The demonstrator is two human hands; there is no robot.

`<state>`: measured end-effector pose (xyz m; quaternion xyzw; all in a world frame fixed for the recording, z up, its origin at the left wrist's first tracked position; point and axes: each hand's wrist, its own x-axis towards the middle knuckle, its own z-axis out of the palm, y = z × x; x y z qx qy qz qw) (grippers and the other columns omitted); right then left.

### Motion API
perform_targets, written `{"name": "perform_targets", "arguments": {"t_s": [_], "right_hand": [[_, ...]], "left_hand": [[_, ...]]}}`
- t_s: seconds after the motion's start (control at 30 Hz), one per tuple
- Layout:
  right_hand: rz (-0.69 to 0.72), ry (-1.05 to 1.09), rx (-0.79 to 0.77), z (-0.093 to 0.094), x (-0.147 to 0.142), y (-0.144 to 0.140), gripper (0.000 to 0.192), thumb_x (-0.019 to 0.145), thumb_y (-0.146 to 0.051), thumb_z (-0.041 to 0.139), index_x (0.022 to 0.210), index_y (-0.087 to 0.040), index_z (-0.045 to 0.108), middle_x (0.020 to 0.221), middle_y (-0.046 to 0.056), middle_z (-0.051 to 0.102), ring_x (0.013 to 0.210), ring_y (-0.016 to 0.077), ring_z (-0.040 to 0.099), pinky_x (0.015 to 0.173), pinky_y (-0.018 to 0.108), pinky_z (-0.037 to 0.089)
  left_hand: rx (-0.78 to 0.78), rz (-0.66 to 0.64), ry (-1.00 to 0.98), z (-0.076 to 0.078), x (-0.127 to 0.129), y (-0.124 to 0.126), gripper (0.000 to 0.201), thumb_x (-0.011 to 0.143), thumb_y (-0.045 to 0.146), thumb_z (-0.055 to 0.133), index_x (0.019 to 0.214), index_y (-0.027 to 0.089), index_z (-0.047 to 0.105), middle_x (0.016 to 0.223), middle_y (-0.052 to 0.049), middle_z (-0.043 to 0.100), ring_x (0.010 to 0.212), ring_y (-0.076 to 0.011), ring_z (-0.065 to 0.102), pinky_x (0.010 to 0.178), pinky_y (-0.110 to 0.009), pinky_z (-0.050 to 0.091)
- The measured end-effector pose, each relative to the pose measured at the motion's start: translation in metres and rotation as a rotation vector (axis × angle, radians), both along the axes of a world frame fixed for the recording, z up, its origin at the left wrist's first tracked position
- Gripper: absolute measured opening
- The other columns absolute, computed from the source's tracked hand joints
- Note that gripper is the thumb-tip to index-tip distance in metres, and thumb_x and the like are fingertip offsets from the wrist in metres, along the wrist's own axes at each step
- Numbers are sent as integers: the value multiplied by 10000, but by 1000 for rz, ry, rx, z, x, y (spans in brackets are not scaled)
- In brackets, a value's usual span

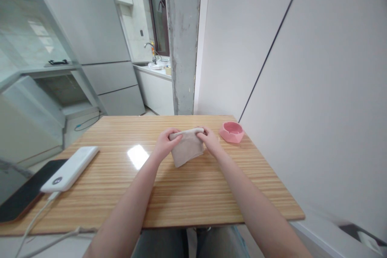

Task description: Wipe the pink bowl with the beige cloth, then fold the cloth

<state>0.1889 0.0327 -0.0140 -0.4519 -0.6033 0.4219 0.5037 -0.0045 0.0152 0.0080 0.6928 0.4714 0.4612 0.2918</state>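
A small beige folded cloth (188, 148) is held up over the middle of the wooden table (193, 201). My left hand (167, 141) pinches its upper left corner, thumb on the near face and fingers behind. At the upper right corner my right hand (209, 139) grips it in the same way, thumb in front. The cloth hangs down between both hands, its lower edge slanting. Whether that lower edge touches the tabletop I cannot tell. The fingers behind the cloth are partly hidden.
A pink ashtray (232, 132) stands near the table's right edge, beside the white wall panel (290, 88). On the left lie a white power bank (71, 168) with a cable (39, 213) and a dark flat board (27, 189). A fridge (87, 20) stands beyond the table.
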Motion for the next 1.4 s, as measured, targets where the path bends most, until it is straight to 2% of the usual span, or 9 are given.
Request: {"name": "perform_targets", "arguments": {"t_s": [0.17,0.4,0.63,0.83,0.93,1.0,1.2,1.3,1.4], "right_hand": [[-30,-55,-84,-4,1,3,389,815,-500,414,793,-167,615,803,34,643,822,177,552,733,252,412],[-104,-68,146,3,3,-2,276,755,-398,497,608,-176,567,755,29,595,781,173,518,730,265,388],[-194,4,232,15,0,-13,278,774,-452,528,715,-185,575,664,-16,555,668,152,489,631,256,385],[-413,-158,372,41,15,-48,220,804,-356,532,944,-189,557,862,27,600,769,169,550,727,300,433],[-634,-274,420,53,47,-70,306,837,-354,486,1095,-200,540,994,66,606,909,198,560,822,349,432],[-722,-368,336,53,78,-76,334,841,-360,473,1125,-197,537,977,72,616,900,208,574,805,354,439],[-690,-923,-187,3,155,-65,336,844,-241,449,1145,-134,551,994,143,641,939,240,603,801,335,432],[-653,-1103,-254,-17,163,-66,370,838,-219,473,1183,-96,529,1037,174,624,981,251,600,827,336,436],[-706,-1131,-91,-10,146,-68,363,823,-264,520,1152,-112,555,1111,192,582,1055,282,563,878,377,430]], "left_hand": [[-34,-38,-129,0,2,-2,212,672,361,649,736,174,573,924,-52,662,888,-186,593,809,-294,459],[70,78,-183,0,0,0,237,730,407,603,683,177,633,864,-65,664,874,-186,592,795,-293,448],[15,-59,-269,4,4,-5,329,710,397,654,613,166,441,834,-30,611,768,-129,551,686,-238,425],[-74,-203,-409,-4,10,-1,401,721,349,662,1029,196,458,944,-30,585,757,-115,585,701,-256,463],[-42,-180,-267,-14,11,2,363,784,318,587,1101,195,461,955,-41,581,793,-123,590,747,-281,470],[-24,-171,-89,-22,11,4,301,810,296,541,1086,183,499,911,-41,593,766,-125,577,718,-273,464],[37,-254,415,-41,16,7,202,853,288,436,806,172,594,734,-24,611,669,-139,528,619,-257,385],[20,-264,516,-45,21,9,238,852,287,423,712,168,574,696,-24,605,646,-141,514,591,-255,349],[2,-249,516,-48,23,10,236,847,285,422,708,166,572,698,-25,606,654,-143,518,594,-252,344]]}}
